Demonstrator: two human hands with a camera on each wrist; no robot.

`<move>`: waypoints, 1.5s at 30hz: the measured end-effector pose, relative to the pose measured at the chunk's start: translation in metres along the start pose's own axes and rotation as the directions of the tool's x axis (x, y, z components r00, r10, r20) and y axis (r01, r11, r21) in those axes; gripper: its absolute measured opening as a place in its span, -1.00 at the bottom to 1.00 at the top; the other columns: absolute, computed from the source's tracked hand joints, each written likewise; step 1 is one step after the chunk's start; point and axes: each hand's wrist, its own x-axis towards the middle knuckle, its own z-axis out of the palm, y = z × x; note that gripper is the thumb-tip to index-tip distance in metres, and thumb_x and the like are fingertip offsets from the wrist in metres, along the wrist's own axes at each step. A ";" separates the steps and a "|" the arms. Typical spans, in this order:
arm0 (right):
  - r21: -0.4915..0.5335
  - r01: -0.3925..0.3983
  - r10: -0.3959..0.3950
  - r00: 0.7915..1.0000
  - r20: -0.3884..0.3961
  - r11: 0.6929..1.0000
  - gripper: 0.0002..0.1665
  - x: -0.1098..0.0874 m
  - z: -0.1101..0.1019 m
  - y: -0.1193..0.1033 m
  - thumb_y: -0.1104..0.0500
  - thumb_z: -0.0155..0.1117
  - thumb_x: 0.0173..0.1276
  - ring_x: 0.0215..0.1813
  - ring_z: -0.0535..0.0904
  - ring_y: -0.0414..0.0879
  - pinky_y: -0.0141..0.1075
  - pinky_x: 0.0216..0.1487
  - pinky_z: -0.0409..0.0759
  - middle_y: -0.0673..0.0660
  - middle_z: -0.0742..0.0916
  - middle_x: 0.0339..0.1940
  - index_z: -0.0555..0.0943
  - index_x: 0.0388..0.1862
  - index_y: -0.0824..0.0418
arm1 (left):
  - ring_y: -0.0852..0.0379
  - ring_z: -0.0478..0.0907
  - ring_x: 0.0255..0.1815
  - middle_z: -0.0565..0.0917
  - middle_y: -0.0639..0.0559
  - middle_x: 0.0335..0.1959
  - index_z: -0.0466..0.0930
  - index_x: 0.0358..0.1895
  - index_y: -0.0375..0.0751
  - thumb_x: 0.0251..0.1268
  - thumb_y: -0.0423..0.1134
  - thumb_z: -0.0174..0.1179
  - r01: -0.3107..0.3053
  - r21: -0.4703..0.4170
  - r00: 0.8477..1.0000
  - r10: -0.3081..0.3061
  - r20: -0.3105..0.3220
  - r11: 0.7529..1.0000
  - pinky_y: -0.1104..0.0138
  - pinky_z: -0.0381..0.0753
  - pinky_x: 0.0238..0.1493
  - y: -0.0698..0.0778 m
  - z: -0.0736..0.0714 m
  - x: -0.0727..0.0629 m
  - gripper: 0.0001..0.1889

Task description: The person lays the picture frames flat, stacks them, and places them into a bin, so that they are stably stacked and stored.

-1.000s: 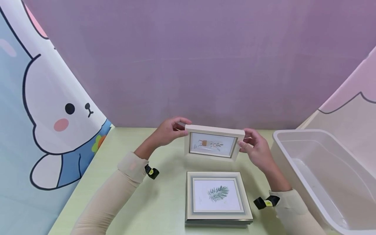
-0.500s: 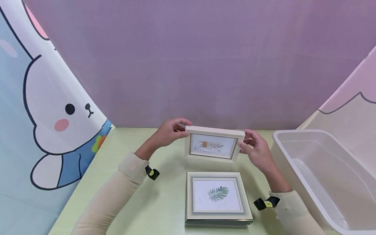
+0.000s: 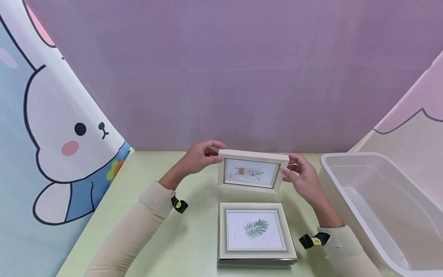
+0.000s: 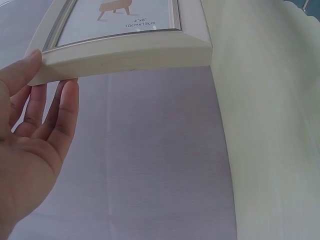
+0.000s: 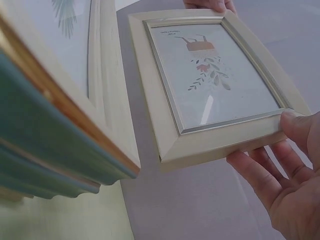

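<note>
Both hands hold up a small cream picture frame, tilted, above the table behind a stack of frames. Its print of a plant in an orange-brown pot on legs lies sideways in the head view. The left hand pinches the left end between thumb and fingers; in the left wrist view the thumb is on the front edge of the picture frame. At the other end, the right hand grips with its thumb on the face and fingers behind. Below lies the stack of picture frames, the top one showing a green leaf print.
A deep beige plastic bin stands at the right of the pale green table. A purple cloth backdrop rises behind the table, and a rabbit-printed sheet hangs at the left.
Hardly anything differs. The held picture frame and both hands have sunk very slightly in the head view; the grip looks the same, and the stack stays in place.
</note>
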 end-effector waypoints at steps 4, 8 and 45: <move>0.003 0.006 -0.006 1.000 -0.009 1.000 -0.51 0.000 0.000 -0.001 0.54 0.25 0.34 -0.20 0.64 -0.37 -0.33 -0.29 0.78 -0.15 0.61 -0.20 0.42 0.23 0.49 | -0.02 0.70 0.00 0.73 -0.14 0.03 0.60 0.19 -0.15 0.39 -0.29 0.31 -0.004 -0.003 1.000 0.004 -0.006 1.000 0.20 0.73 -0.01 0.000 0.000 -0.001 -0.66; 0.010 0.009 -0.009 1.000 -0.013 1.000 -0.53 0.000 0.000 -0.001 0.55 0.27 0.32 -0.21 0.65 -0.36 -0.34 -0.29 0.78 -0.16 0.62 -0.21 0.45 0.20 0.45 | -0.02 0.70 -0.01 0.73 -0.17 0.03 0.60 0.18 -0.16 0.38 -0.29 0.32 -0.007 -0.015 1.000 0.006 -0.010 1.000 0.21 0.73 -0.02 0.001 0.000 -0.002 -0.66; 0.130 0.028 -0.027 1.000 -0.009 0.991 -0.51 -0.001 -0.003 -0.014 0.45 0.25 0.41 -0.35 0.67 -0.30 -0.36 -0.43 0.73 -0.09 0.69 -0.23 0.55 0.28 0.23 | -0.03 0.68 -0.14 0.71 -0.11 -0.01 0.63 0.15 -0.12 0.38 -0.21 0.34 0.039 -0.106 0.996 -0.047 -0.076 0.994 0.19 0.71 -0.11 0.021 -0.004 -0.016 -0.68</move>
